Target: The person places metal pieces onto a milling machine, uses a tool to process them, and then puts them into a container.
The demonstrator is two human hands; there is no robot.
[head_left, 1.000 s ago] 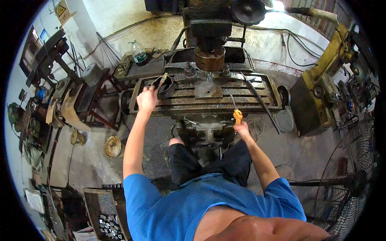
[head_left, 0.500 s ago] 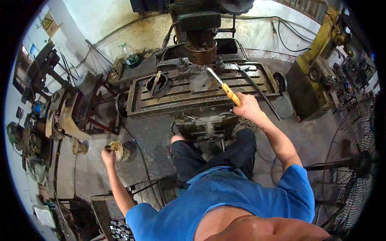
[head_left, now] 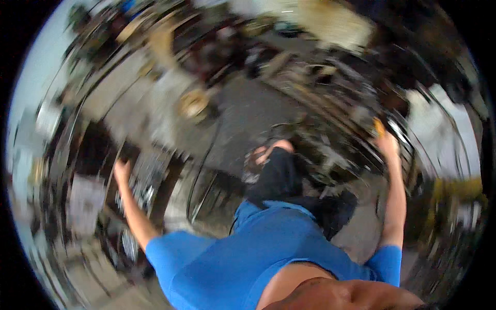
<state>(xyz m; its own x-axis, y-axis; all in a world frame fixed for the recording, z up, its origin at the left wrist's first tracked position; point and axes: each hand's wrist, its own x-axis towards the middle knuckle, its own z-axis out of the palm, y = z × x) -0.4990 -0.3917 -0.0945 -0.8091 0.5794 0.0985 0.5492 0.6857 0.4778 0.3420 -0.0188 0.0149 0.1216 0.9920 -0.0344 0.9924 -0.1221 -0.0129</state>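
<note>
Stretched out to the left, my left hand [head_left: 121, 170] is above the dark edge of a box or tray of small shiny metal pieces [head_left: 147, 194]. Motion smears its fingers, so what it holds, if anything, does not show. My right hand [head_left: 386, 143] reaches forward on the right, closed round the yellow handle of a rod-like tool [head_left: 380, 127]. That hand is beside the slotted machine table [head_left: 297, 92], and the tool's silver shaft is lost in the blur.
A round bucket [head_left: 194, 105] stands on the floor ahead to the left. A black cable [head_left: 207, 155] runs along the floor near my legs. A pale panel-like object [head_left: 84, 202] is at the far left. Most surroundings are blurred.
The view has swung to the left. My left hand has gone from beside the bucket to the box of metal pieces. My right hand still grips the yellow-handled tool, now farther right in view.
</note>
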